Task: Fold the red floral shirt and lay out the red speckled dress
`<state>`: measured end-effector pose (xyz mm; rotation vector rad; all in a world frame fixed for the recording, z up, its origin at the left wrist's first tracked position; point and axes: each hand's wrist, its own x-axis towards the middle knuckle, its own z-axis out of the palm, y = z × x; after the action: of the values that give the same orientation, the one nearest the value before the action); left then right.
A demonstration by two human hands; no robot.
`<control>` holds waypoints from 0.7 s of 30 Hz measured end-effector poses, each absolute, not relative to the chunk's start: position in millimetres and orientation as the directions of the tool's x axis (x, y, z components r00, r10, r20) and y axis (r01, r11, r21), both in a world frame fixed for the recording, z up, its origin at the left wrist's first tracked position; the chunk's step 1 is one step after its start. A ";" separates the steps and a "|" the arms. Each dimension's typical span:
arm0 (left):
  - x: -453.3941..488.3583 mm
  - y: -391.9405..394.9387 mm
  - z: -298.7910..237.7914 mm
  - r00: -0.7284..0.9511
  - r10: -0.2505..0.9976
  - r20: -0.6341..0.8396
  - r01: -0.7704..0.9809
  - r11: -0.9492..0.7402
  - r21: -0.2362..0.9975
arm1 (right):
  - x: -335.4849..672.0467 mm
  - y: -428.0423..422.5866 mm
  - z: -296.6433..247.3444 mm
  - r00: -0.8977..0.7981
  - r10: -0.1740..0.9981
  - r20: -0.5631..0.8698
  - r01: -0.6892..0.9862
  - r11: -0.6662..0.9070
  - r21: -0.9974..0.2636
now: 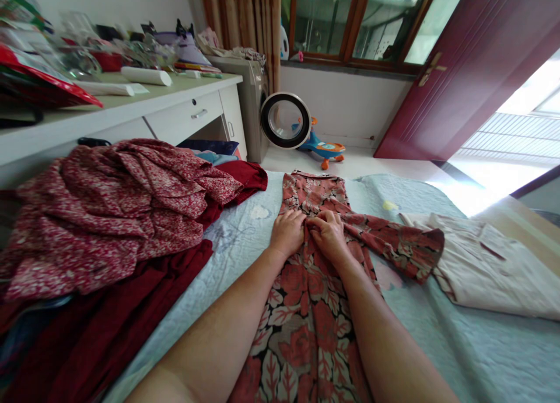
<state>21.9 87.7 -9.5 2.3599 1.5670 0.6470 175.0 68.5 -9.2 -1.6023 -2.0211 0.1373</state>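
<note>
Garment (308,315) (floral) lies beneath both hands (287,232) (329,234), extending ahead and behind.

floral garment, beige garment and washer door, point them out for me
Floral garment (311,292), head view: its long lower body.
Beige garment (487,269), head view: middle of its upper surface.
Washer door (286,121), head view: its round glass.

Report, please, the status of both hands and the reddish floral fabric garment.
Left hand, right hand: on garment. Sleeve stretched rightward. Possibly in the way: folded cream fabric clothing at sleeve end.
</note>
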 end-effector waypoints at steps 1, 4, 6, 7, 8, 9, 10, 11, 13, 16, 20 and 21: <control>21.9 87.7 -9.6 0.330 0.916 0.231 0.811 -0.400 0.427 | 175.0 69.2 -9.2 -0.137 0.926 0.351 0.871 0.282 -0.402; 21.9 88.2 -10.7 0.333 0.915 0.227 0.811 -0.401 0.427 | 174.5 71.6 -9.7 -0.137 0.928 0.347 0.879 0.275 -0.389; 22.0 88.6 -11.4 0.332 0.917 0.220 0.816 -0.396 0.421 | 173.9 73.3 -10.7 -0.139 0.928 0.346 0.885 0.273 -0.377; 22.1 88.7 -11.4 0.332 0.918 0.216 0.819 -0.394 0.417 | 173.6 73.9 -11.3 -0.141 0.927 0.347 0.887 0.274 -0.371; 22.1 88.7 -11.2 0.332 0.919 0.213 0.822 -0.393 0.412 | 173.5 74.2 -11.7 -0.144 0.926 0.350 0.889 0.276 -0.365; 22.1 88.5 -10.7 0.333 0.919 0.211 0.825 -0.393 0.406 | 173.6 74.3 -12.0 -0.146 0.923 0.356 0.890 0.280 -0.360; 22.1 88.2 -10.1 0.337 0.918 0.210 0.827 -0.395 0.400 | 174.0 74.0 -12.0 -0.151 0.920 0.362 0.889 0.287 -0.357; 21.9 87.8 -9.3 0.341 0.916 0.210 0.829 -0.399 0.392 | 174.7 73.5 -11.7 -0.156 0.915 0.371 0.886 0.296 -0.357; 21.3 87.0 -8.1 0.346 0.914 0.210 0.835 -0.403 0.375 | 176.7 71.7 -10.6 -0.165 0.904 0.394 0.874 0.319 -0.365; 20.0 86.4 -8.1 0.347 0.917 0.198 0.852 -0.396 0.343 | 180.3 69.0 -8.1 -0.181 0.883 0.432 0.855 0.359 -0.374; 19.0 86.6 -10.7 0.350 0.913 0.209 0.865 -0.400 0.302 | 182.7 67.3 -5.4 -0.226 0.872 0.435 0.850 0.394 -0.350; 18.9 86.8 -11.0 0.348 0.912 0.218 0.866 -0.402 0.299 | 182.7 67.2 -5.1 -0.239 0.873 0.425 0.850 0.400 -0.342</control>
<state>18.9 86.8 -11.0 2.4686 1.6383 0.5330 182.7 67.2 -5.1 -1.4649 -2.1058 0.0528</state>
